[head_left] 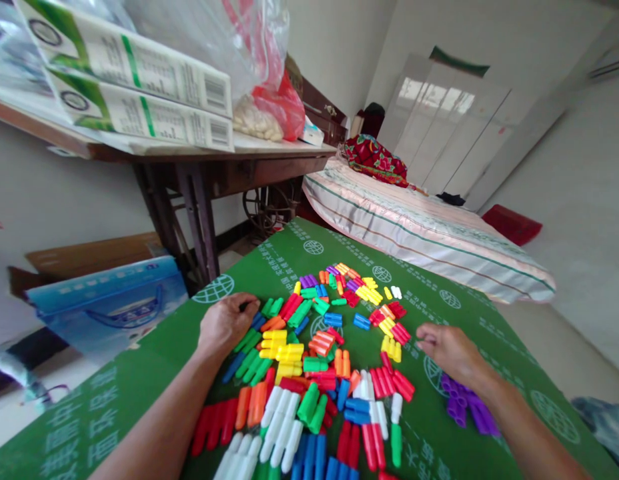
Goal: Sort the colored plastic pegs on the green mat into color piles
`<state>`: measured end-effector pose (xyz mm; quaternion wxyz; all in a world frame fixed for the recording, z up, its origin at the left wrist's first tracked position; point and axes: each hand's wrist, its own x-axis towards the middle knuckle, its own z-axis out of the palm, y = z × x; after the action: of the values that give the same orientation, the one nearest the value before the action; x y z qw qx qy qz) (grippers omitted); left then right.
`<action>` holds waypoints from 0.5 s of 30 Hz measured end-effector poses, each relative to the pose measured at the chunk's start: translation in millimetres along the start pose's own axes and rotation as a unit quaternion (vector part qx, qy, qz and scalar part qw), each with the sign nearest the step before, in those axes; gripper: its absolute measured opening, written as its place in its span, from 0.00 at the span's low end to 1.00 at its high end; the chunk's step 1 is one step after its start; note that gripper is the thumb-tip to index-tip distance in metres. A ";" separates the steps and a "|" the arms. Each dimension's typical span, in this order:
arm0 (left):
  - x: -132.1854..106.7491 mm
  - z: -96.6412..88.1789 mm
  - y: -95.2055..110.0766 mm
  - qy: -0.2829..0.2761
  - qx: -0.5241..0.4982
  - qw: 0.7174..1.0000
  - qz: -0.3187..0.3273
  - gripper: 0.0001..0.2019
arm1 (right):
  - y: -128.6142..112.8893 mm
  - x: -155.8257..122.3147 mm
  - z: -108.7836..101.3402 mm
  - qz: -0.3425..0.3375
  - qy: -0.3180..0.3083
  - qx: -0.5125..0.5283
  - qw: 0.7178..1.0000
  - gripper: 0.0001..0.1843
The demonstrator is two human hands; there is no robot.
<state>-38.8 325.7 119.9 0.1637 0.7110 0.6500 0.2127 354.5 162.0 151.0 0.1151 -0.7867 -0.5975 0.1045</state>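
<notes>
Many plastic peg-like pieces, several joined side by side, lie spread over a green board. My left hand (227,325) rests at the left edge of the spread, fingers curled, beside blue pieces (258,321) and green pieces (272,307). Whatever its fingers hold, if anything, is hidden. To the right, my right hand (449,350) hovers with curled fingers near yellow pieces (391,348) and red pieces (400,333). No piece shows in it. Purple pieces (458,403) lie partly behind my right forearm. White pieces (281,427) are joined at the front.
The green board (499,373) has printed globes and lettering. At left stands a table (269,170) bearing long cartons (139,110) and plastic bags (284,107). Below it is a blue bag (114,307). A bed (419,227) lies beyond the board.
</notes>
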 end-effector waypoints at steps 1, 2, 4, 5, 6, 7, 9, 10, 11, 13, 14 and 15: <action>-0.2 0.0 -0.1 0.002 -0.002 1.000 0.000 0.18 | -19.8 13.1 0.5 -0.022 -0.003 -0.034 0.999 0.06; -0.5 -0.1 -0.3 0.003 -0.004 1.000 0.001 0.19 | -39.4 26.9 1.1 -0.028 -0.006 -0.069 0.997 0.07; -0.9 -0.4 -0.8 0.005 -0.008 1.000 0.004 0.19 | -75.4 55.7 3.6 -0.025 -0.004 -0.115 0.993 0.09; -1.0 -0.4 -1.2 0.005 -0.011 1.000 0.004 0.19 | -90.7 69.9 5.9 -0.023 -0.001 -0.123 0.992 0.10; -0.9 -0.3 -1.6 0.005 -0.013 1.000 0.005 0.19 | -103.9 83.7 8.9 -0.022 -0.001 -0.129 0.991 0.11; -0.9 0.0 -2.2 0.005 -0.015 1.000 0.005 0.19 | -114.9 96.5 12.5 -0.021 -0.003 -0.132 0.991 0.11; -0.7 0.7 -3.5 0.005 -0.019 1.000 0.006 0.18 | -130.6 118.4 20.8 -0.014 -0.013 -0.139 0.990 0.11; -0.8 1.2 -4.2 0.006 -0.022 1.000 0.007 0.18 | -135.6 127.3 25.0 -0.006 -0.021 -0.142 0.990 0.11; -0.9 1.6 -4.9 0.006 -0.023 1.000 0.009 0.17 | -139.0 134.8 28.8 0.004 -0.029 -0.144 0.989 0.11; -1.3 2.5 -6.1 0.007 -0.023 1.000 0.014 0.17 | -141.4 145.8 35.1 0.022 -0.047 -0.141 0.989 0.11; -1.6 2.9 -6.6 0.007 -0.022 1.000 0.016 0.17 | -141.0 149.7 37.4 0.029 -0.055 -0.137 0.989 0.12; -1.9 3.3 -7.1 0.008 -0.021 1.000 0.016 0.16 | -139.7 152.7 39.1 0.035 -0.063 -0.132 0.989 0.12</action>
<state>-43.3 324.7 113.3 0.1702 0.7162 0.6350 0.2344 255.0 347.7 152.4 -0.0313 -0.8070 -0.5846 0.0781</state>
